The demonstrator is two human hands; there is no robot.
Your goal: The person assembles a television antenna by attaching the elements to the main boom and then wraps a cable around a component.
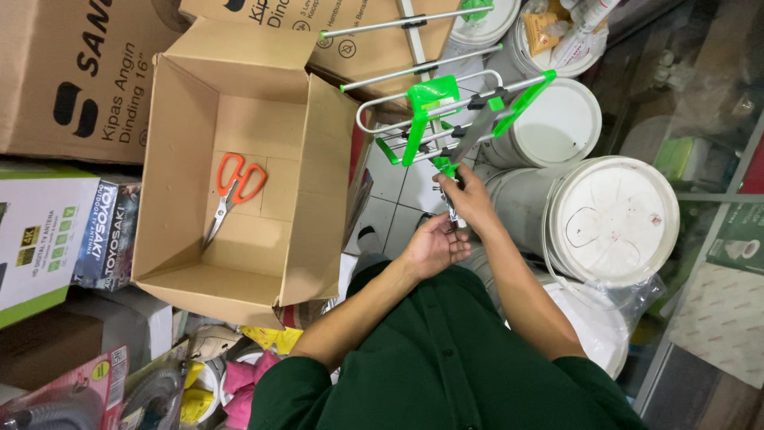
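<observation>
Green plastic brackets are clamping the thin metal rods of a television antenna [446, 103], which is hovering above the white lidded buckets [613, 219] and the tiled floor. The right hand [468, 199] is gripping the antenna's lower stem, fingers closed around it. The left hand [434, 245] is lying just beneath, palm up and loosely cupped, touching the stem's end. Orange-handled scissors [231, 191] are resting inside the open cardboard box [318, 199] nearby
</observation>
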